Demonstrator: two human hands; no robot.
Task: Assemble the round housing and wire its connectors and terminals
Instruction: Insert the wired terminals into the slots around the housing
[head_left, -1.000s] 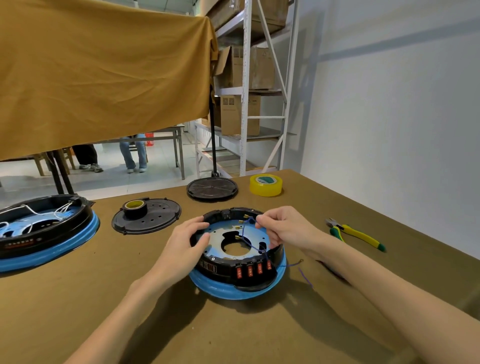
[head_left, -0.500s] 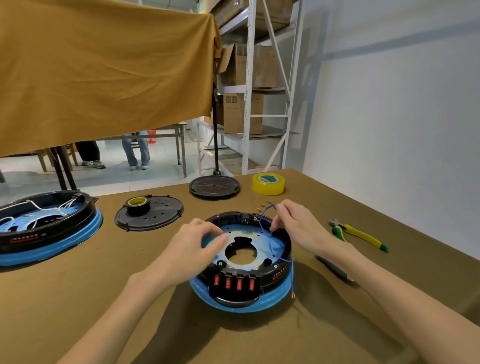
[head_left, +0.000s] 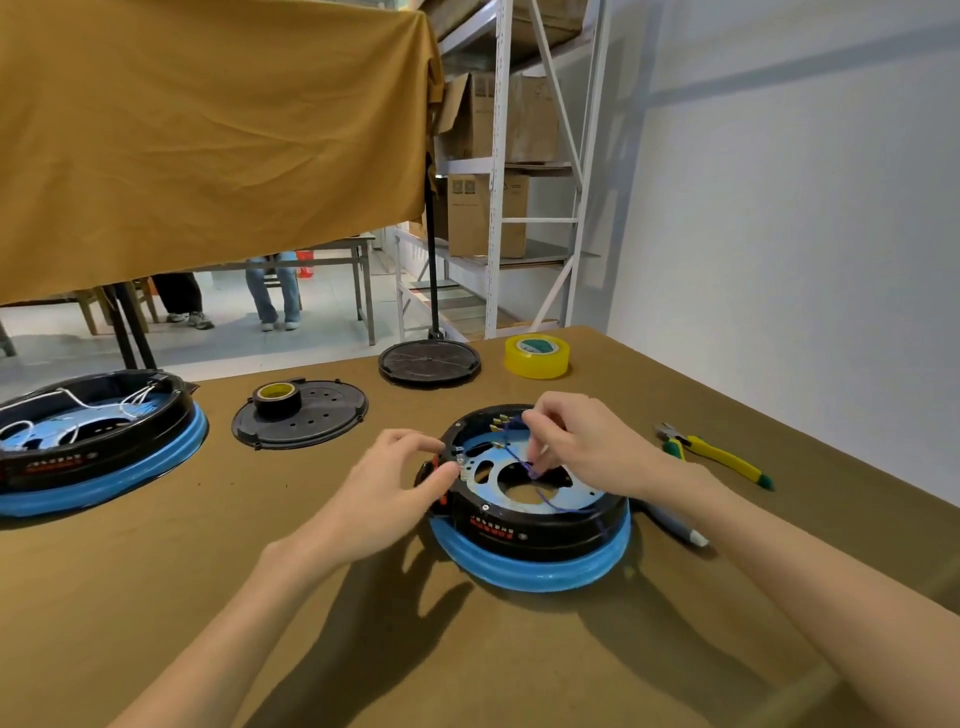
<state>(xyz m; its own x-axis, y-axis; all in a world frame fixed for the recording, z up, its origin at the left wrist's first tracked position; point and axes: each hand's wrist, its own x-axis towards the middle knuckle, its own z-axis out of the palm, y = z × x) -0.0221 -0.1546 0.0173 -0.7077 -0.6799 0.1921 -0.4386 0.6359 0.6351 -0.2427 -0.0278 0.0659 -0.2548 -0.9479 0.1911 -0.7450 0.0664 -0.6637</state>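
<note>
The round black housing (head_left: 535, 525) with a blue base ring and a light blue inner plate sits in the middle of the brown table. My left hand (head_left: 387, 491) grips its left rim, fingers curled over the edge by the red switches. My right hand (head_left: 582, 441) hovers over the plate and pinches a thin blue wire (head_left: 550, 499). That wire trails across the plate and down over the right rim. Several brass terminals (head_left: 500, 422) stick up at the far rim, just left of my right fingers.
A second, larger housing (head_left: 93, 441) with white wires sits at the far left. A black lid (head_left: 301, 415) carries a black tape roll. Farther back are a round black cover (head_left: 429, 360) and yellow tape (head_left: 536, 355). Yellow-handled pliers (head_left: 711, 454) lie at the right.
The housing has been turned clockwise: the red switches moved from the front to the left side. My right hand came down from the far rim onto the plate with the blue wire.
</note>
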